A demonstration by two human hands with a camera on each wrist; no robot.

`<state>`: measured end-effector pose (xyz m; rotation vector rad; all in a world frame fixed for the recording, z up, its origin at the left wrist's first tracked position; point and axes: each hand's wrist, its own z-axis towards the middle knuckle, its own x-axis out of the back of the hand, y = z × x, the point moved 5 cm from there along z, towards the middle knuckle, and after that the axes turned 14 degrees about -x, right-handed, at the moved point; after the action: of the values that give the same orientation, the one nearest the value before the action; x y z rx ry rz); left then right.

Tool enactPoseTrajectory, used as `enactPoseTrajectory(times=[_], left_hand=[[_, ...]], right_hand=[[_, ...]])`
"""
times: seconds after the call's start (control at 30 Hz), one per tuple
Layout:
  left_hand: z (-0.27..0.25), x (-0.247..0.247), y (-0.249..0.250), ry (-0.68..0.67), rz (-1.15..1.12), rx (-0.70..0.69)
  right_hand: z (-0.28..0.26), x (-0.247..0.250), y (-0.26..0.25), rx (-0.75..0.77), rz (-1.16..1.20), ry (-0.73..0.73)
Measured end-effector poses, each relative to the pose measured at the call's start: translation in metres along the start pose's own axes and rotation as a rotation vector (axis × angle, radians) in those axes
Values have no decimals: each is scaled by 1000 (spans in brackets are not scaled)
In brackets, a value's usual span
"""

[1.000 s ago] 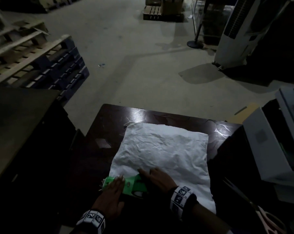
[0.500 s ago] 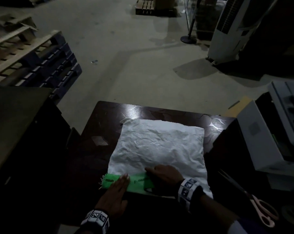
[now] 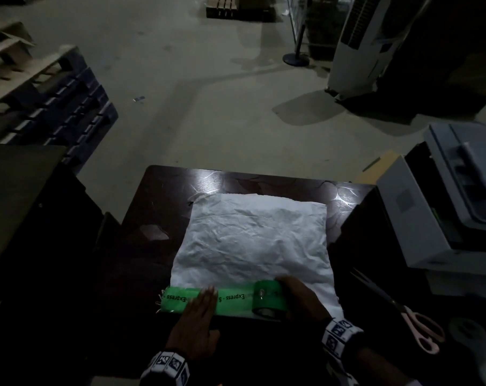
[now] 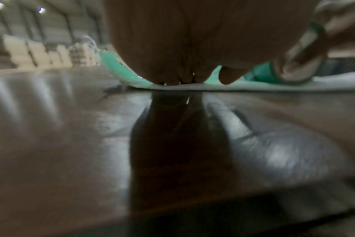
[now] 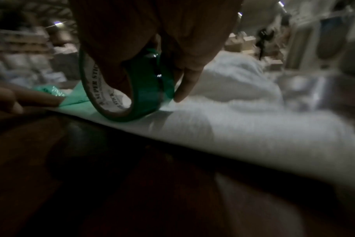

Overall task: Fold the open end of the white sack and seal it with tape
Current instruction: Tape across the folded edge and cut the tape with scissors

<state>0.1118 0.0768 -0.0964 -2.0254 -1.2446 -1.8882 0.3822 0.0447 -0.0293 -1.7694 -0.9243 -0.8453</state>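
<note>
Right hand grips the tape roll (core print visible only wrist-side); left hand, fingers flat, presses the tape strip.

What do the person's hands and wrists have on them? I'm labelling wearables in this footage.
Both hands are bare: no gloves or rings visible. The left hand and the right hand each have a wristband of white square tiles printed with black-and-white marker patterns: the left band, the right band. A pale cuff peeks in behind the right forearm.

Left hand flat, fingers straight; right hand curled, thumb inside a ring.
</note>
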Motion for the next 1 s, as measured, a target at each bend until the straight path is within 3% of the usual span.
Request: enactPoseTrajectory(times=[0.1,0.23,0.5,0.63,0.77,0.8,0.9,1.0], left_hand=[[0,1,-1,48,42,-14],[0,7,-1,54,61,-60],[0,8,-2,5,30,-82],[2,8,-1,38,27,-101],[1,5,-3,52,16,-93],[1,5,-2,55,12,-94],[1,6,-1,67,1,-106],[0,7,-3,47,25,-127]], right_hand=[[7,9,-1,30,-85,-138],[12,23,4,134,-432,-121],[8,35,13,295,-694,16],[12,37,19,204,-572,-68],[-7,31,40,-198,262,-153],[-13,26,48,-239,369,-146],[-25,30,57,-82,322,-7],[-23,44,55,109,-74,-40]])
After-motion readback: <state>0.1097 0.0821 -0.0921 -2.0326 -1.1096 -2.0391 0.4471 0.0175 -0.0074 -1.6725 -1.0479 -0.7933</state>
